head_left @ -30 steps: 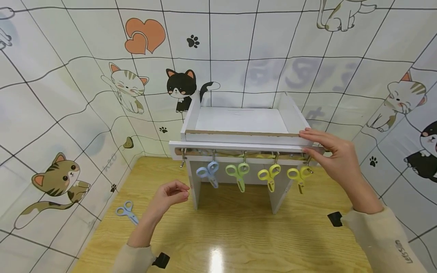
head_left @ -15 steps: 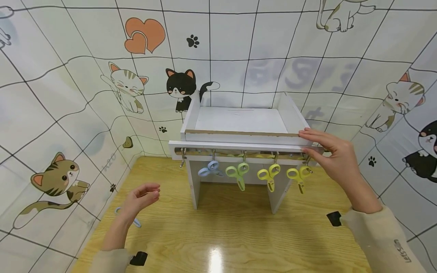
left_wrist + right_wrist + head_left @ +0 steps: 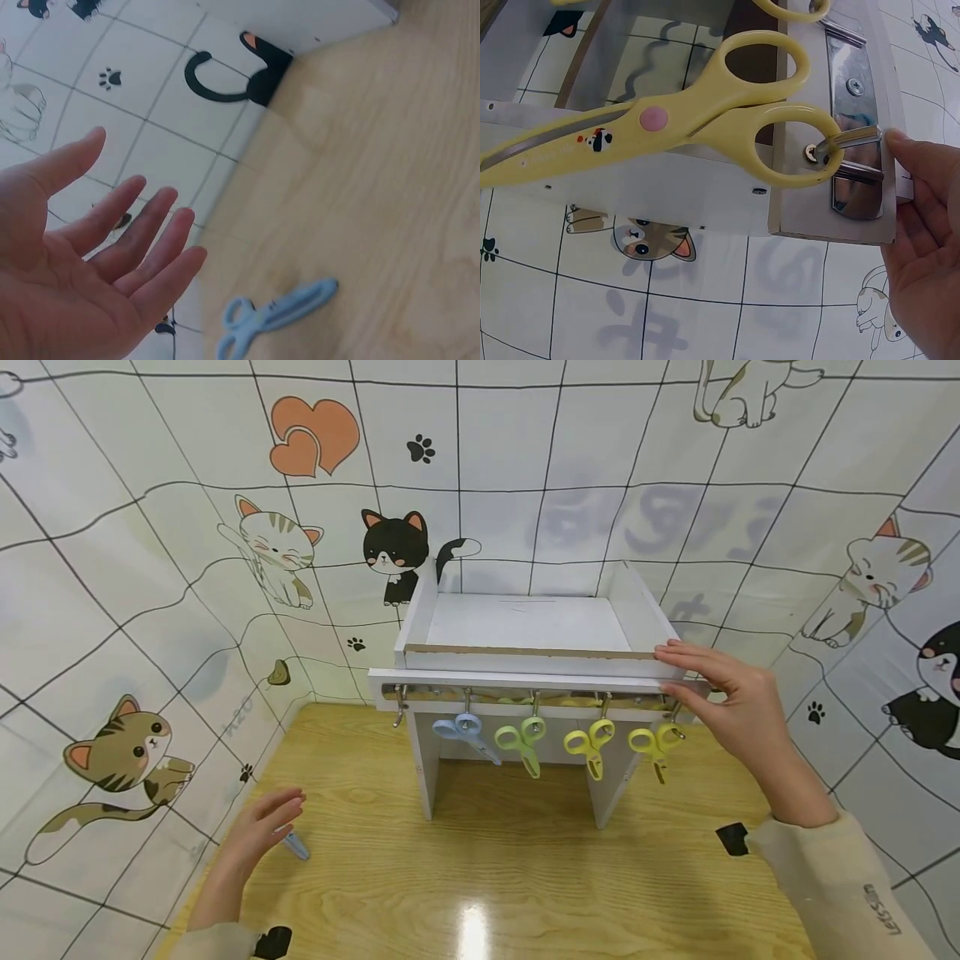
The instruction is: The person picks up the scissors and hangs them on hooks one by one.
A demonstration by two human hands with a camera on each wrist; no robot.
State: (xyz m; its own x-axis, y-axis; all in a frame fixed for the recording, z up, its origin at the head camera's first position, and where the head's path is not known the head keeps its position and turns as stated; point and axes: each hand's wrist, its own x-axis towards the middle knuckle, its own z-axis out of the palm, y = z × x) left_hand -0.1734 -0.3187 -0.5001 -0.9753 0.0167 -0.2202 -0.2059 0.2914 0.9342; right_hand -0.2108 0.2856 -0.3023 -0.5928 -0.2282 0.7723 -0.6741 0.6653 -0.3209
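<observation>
My left hand [image 3: 258,835], fingers loosely spread and holding nothing, hovers over blue scissors [image 3: 297,847] on the table; it hides their handles in the head view. Those scissors [image 3: 277,309] show whole blades in the left wrist view, apart from the hand. My right hand [image 3: 731,718] grips the right end of a white shelf [image 3: 525,679], thumb at the front edge. Beneath the shelf, on a metal hook rail, hang blue scissors [image 3: 481,746], green scissors [image 3: 529,762] and two yellow pairs. The rightmost yellow scissors [image 3: 634,139] hang beside my right hand.
A bare metal hook [image 3: 400,706] is at the rail's left end. The shelf's legs [image 3: 424,777] stand on the wooden table [image 3: 510,877]. Cat-print sheeting [image 3: 525,460] encloses the back and sides. A black patch [image 3: 732,839] is by the right sleeve.
My left hand has moved left and down, away from the rail to the scissors on the table. The hanging blue scissors have swung. The right hand keeps its hold.
</observation>
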